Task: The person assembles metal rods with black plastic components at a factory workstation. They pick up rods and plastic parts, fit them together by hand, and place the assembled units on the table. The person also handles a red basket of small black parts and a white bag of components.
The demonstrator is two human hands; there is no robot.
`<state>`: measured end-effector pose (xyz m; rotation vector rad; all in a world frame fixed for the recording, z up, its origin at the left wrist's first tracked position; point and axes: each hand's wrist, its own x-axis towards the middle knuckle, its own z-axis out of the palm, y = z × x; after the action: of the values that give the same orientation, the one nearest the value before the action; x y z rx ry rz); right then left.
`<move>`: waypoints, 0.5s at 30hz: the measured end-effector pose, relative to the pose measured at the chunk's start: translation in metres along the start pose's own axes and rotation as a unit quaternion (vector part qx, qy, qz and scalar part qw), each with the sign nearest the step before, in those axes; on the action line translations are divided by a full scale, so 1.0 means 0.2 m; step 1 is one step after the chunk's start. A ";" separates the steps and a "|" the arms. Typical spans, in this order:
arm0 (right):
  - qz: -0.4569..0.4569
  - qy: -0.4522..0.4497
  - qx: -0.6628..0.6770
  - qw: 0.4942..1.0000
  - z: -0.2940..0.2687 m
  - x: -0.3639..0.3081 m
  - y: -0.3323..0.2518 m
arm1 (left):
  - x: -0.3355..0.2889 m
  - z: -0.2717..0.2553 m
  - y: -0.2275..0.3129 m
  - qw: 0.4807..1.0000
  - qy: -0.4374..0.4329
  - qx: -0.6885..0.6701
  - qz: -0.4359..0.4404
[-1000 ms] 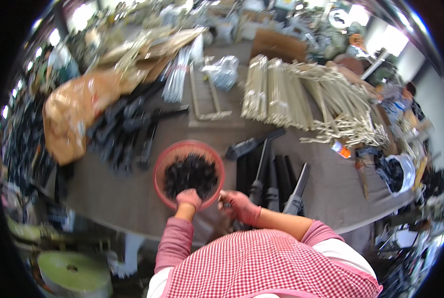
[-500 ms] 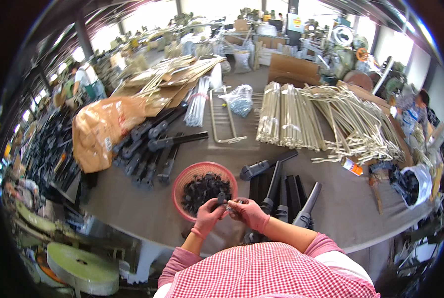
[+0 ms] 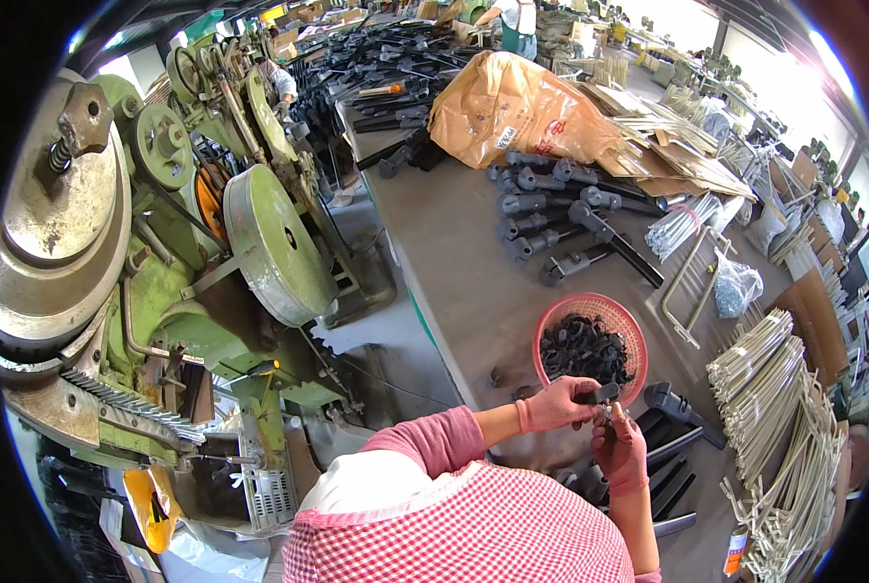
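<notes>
In pinkish-red gloves, my two hands meet just in front of a red plastic basket (image 3: 640, 338). My left hand (image 3: 557, 404) is closed on a small black plastic part (image 3: 605, 394), which sticks out past the fingertips. Close against it, my right hand (image 3: 621, 455) has its thumb and fingers pinched together. Something small and shiny shows at those fingertips, too small to name. Loose small black parts (image 3: 586, 352) fill the basket. Beside my right hand lie several long black tube-like pieces (image 3: 677, 442), partly hidden by the hand and forearm.
More black tubes with jointed ends (image 3: 551, 209) lie beyond the basket, near an orange-brown bag (image 3: 512, 112). Bundled metal rods (image 3: 760, 364), a bent rod frame (image 3: 692, 282) and a clear bag (image 3: 735, 287) are to the right. Green machinery (image 3: 269, 248) stands left of the table. Another person (image 3: 517, 24) is far off.
My view has swung to the left, bringing the green machines into full sight. My hands remain together by the basket, the black part still in my left hand.
</notes>
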<state>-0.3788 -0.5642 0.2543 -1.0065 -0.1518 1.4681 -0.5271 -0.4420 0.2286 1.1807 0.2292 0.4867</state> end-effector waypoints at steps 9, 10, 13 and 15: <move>-0.026 -0.046 -0.110 0.993 0.09 -0.08 -0.09 | -0.01 0.02 0.12 0.999 0.022 -0.012 -0.035; -0.008 -0.043 -0.132 0.990 0.07 -0.09 -0.10 | -0.01 0.02 0.12 0.999 0.027 -0.003 -0.040; -0.005 -0.060 -0.172 0.983 0.04 -0.09 -0.12 | 0.00 0.03 0.12 0.999 0.018 0.000 -0.048; -0.067 -0.049 -0.216 0.973 0.04 -0.10 -0.12 | 0.01 0.04 0.13 0.998 0.014 -0.026 -0.057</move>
<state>-0.3706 -0.5733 0.2838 -1.2446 -0.6213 1.3895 -0.5279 -0.4405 0.2554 1.1039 0.3047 0.4075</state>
